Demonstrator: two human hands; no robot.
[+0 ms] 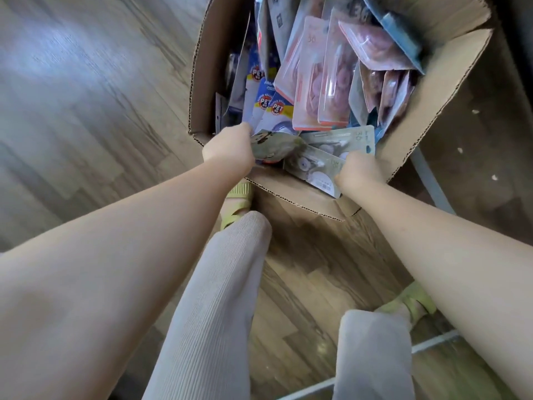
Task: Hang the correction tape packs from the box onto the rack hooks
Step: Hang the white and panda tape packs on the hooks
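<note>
Both hands reach down into the cardboard box [427, 116] on the floor to gather stock for hanging. The right hand [359, 171] curls its grip round a grey-green correction tape pack [311, 168] at the near wall; the left hand [230, 148] pinches a printed pack [274, 142] just beside it. Beyond both grips, pink blister packs [326, 82] lie jumbled, clear-fronted and glossy. No rack hooks are in view.

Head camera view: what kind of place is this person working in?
Probably a shop or stockroom during restocking. An open cardboard box on a wood-look floor is crammed with retail blister packs, and both the left hand and right hand are pulling packs out.
</note>
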